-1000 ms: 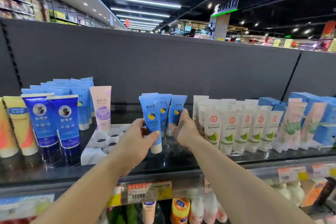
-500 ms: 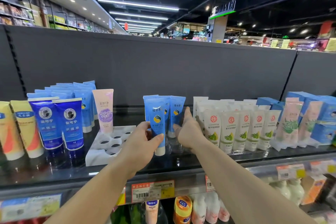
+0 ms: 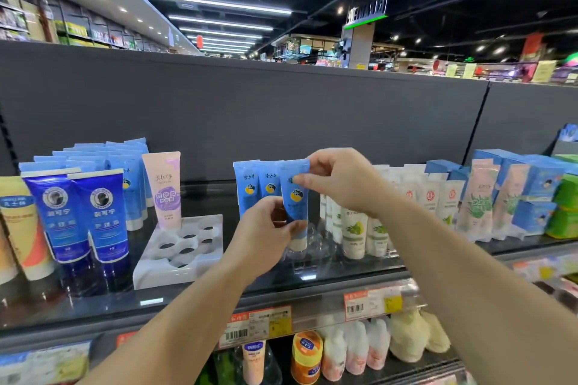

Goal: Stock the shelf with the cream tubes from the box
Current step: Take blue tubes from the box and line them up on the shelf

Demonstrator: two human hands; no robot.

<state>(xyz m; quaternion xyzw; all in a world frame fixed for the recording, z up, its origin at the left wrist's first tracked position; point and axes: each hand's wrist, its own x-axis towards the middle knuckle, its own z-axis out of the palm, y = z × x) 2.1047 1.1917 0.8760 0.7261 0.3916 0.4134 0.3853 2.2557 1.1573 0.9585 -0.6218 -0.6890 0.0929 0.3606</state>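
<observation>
We are looking down at a dark shelf in a shop, and both hands are working on one light blue cream tube standing cap-down near the middle. The right hand is pinching the tube's flat top edge between thumb and fingertips, and the left hand is gripping its lower part just above the white cap, fingers curled round it. The tube is standing upright at the front of a short row, with two matching blue tubes just behind it to the left, all three touching or nearly so.

To the left, a white holder tray with round holes is sitting on the shelf, and a pink tube is standing at its far corner. Further left we are seeing two dark blue tubes, a block of pale blue tubes behind them, and a yellow tube at the edge. To the right of the hands, rows of white tubes with green leaves are standing close together, then pink aloe tubes and blue cartons. Price labels are lining the shelf's front rail, with bottles on the level below. The box is not showing in this view.
</observation>
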